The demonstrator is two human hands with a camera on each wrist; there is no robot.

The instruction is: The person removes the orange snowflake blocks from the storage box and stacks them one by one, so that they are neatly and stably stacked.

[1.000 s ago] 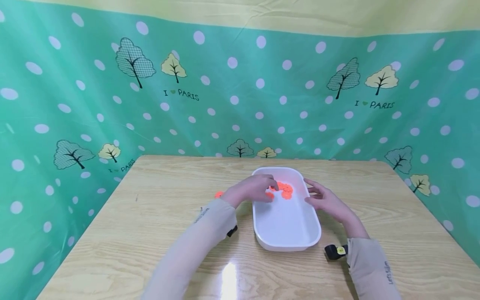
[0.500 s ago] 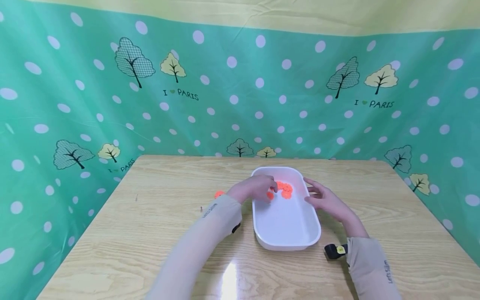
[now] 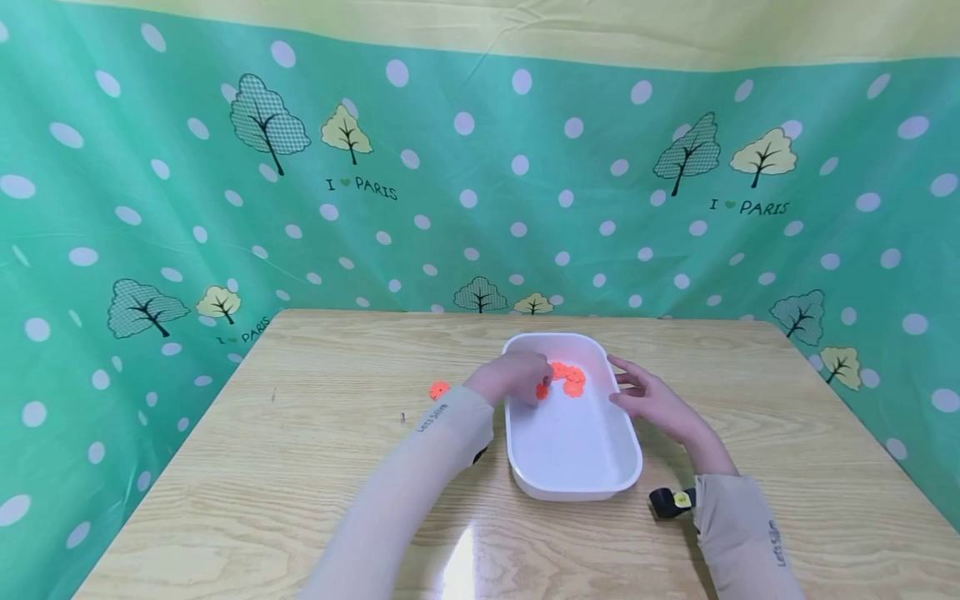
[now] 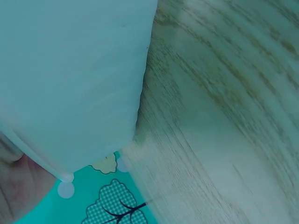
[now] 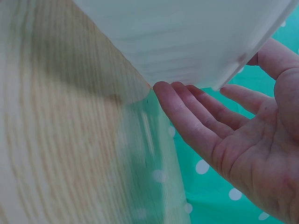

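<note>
A white rectangular plastic tub [image 3: 573, 450] stands on the wooden table. Inside, toward its far end, lie several orange scalloped discs [image 3: 573, 379]. My left hand [image 3: 519, 375] reaches over the left rim with curled fingers, and one orange disc [image 3: 542, 391] shows between its thumb and fingers; the fingertips are partly hidden. In the left wrist view, the tub's outer wall [image 4: 70, 84] hides most of that hand. My right hand [image 3: 652, 404] rests against the tub's right side; in the right wrist view its fingers [image 5: 187, 112] are fairly straight along the outer wall.
Another orange disc [image 3: 439, 390] lies on the table left of the tub. A tiny dark mark or scrap [image 3: 402, 417] is near it. Behind the wooden table [image 3: 315, 433] hangs a green dotted cloth [image 3: 450, 225]. A black wrist camera [image 3: 670, 503] sits by my right sleeve.
My left hand and forearm have shifted slightly right, with the fingers drawn closer around the disc in the tub. The loose disc on the table is now fully uncovered. My right hand stays put.
</note>
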